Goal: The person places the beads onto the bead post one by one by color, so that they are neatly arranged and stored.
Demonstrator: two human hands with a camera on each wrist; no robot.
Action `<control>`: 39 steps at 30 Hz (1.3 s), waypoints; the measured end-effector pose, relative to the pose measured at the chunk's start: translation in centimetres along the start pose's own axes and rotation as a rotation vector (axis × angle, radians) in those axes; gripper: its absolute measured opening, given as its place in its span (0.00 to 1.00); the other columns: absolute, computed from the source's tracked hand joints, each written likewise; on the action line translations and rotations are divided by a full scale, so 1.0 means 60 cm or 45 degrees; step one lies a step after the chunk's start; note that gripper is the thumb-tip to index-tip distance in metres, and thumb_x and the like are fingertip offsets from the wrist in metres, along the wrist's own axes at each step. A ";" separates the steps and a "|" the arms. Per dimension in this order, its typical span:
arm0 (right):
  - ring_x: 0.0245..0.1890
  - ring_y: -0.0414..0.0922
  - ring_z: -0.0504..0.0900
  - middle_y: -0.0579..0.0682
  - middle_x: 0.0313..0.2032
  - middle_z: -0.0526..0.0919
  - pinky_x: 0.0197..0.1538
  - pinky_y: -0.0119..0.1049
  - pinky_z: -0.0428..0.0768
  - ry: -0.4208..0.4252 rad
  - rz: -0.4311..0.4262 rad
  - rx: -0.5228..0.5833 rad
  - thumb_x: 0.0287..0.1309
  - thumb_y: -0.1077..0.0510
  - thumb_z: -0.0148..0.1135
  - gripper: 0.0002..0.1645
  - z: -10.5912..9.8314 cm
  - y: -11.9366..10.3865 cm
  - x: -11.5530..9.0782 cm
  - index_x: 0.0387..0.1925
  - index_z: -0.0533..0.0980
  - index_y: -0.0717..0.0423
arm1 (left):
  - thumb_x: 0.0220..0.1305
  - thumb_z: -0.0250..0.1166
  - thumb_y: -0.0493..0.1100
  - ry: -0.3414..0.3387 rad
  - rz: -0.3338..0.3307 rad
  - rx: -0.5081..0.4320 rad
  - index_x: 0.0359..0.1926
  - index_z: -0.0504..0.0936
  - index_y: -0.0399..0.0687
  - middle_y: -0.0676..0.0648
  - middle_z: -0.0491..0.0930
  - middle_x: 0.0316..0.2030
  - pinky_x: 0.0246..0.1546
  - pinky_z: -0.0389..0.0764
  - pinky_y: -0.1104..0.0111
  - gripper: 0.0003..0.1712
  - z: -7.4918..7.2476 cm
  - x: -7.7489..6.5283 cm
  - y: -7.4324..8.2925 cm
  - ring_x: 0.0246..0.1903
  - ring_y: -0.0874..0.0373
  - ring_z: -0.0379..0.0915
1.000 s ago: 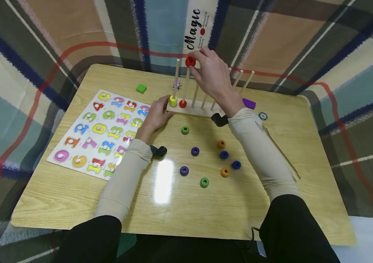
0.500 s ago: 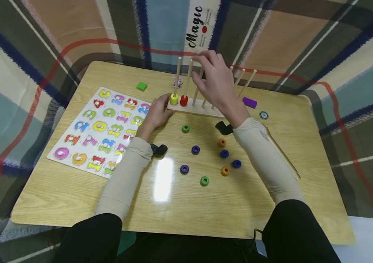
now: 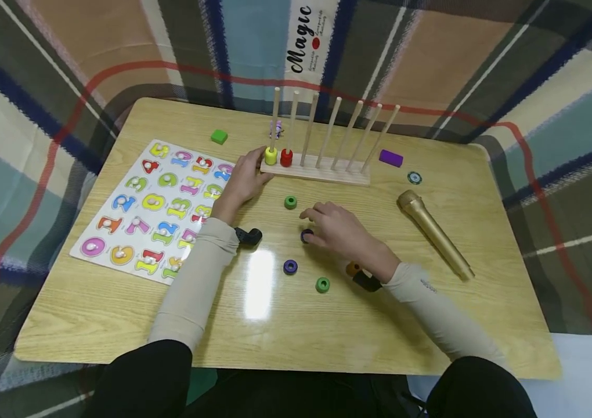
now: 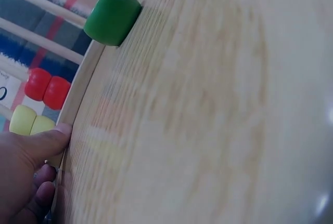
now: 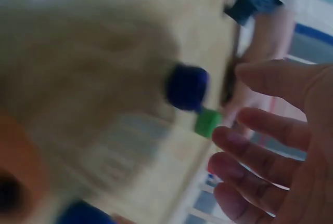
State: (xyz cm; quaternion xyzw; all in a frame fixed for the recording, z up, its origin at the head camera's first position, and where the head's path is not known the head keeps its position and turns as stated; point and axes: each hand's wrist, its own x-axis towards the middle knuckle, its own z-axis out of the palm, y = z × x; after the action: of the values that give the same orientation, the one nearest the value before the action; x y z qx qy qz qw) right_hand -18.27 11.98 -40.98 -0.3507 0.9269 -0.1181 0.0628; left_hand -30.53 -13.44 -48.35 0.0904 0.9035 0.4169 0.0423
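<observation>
My left hand [image 3: 244, 181] grips the left end of the wooden peg rack [image 3: 322, 172], thumb on the edge of its base in the left wrist view. Yellow beads [image 3: 271, 156] sit on the first upright peg and red beads [image 3: 286, 157] on the second; the other pegs are bare. My right hand [image 3: 340, 229] hovers low over the table, fingers spread and holding nothing. Just off its thumb lies a blue bead [image 5: 186, 86], partly hidden by the hand in the head view. A green bead [image 3: 290, 202] lies between the hand and the rack.
Nearer the front lie another blue bead [image 3: 290, 267] and green bead [image 3: 322, 284]. An orange bead [image 3: 352, 269] shows beside the right wrist camera. Left is a number puzzle board [image 3: 152, 182]. A gold microphone [image 3: 436, 235], purple block [image 3: 391, 158] and round chip [image 3: 414, 177] lie right.
A red bead has gone from my right fingers down onto the second peg. My right hand has let go and moved down toward the loose beads. The left hand stays on the rack.
</observation>
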 end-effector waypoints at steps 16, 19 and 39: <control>0.45 0.52 0.86 0.56 0.47 0.86 0.47 0.46 0.87 0.098 0.034 0.053 0.68 0.58 0.74 0.20 -0.020 0.002 0.019 0.57 0.83 0.61 | 0.75 0.69 0.39 0.015 0.015 -0.021 0.83 0.58 0.37 0.33 0.71 0.73 0.74 0.69 0.50 0.44 -0.011 -0.003 -0.008 0.68 0.40 0.70; 0.48 0.55 0.87 0.58 0.51 0.86 0.48 0.47 0.87 0.258 0.069 0.056 0.68 0.58 0.73 0.21 -0.085 0.011 0.046 0.58 0.81 0.61 | 0.74 0.69 0.38 0.023 0.022 -0.030 0.83 0.59 0.37 0.32 0.71 0.72 0.74 0.69 0.50 0.44 -0.012 -0.001 -0.008 0.68 0.40 0.71; 0.65 0.56 0.80 0.58 0.65 0.81 0.68 0.53 0.80 0.494 0.356 -0.046 0.79 0.51 0.59 0.24 -0.237 0.049 0.178 0.70 0.78 0.53 | 0.75 0.69 0.40 0.012 0.001 -0.014 0.83 0.59 0.39 0.34 0.73 0.69 0.71 0.70 0.50 0.43 0.000 -0.001 0.000 0.65 0.41 0.68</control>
State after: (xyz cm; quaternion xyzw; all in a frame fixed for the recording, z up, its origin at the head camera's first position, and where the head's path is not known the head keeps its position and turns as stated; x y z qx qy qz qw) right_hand -30.91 9.49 -28.42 -0.1907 0.9631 -0.1570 -0.1070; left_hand -30.49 -13.46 -48.32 0.0884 0.9013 0.4222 0.0383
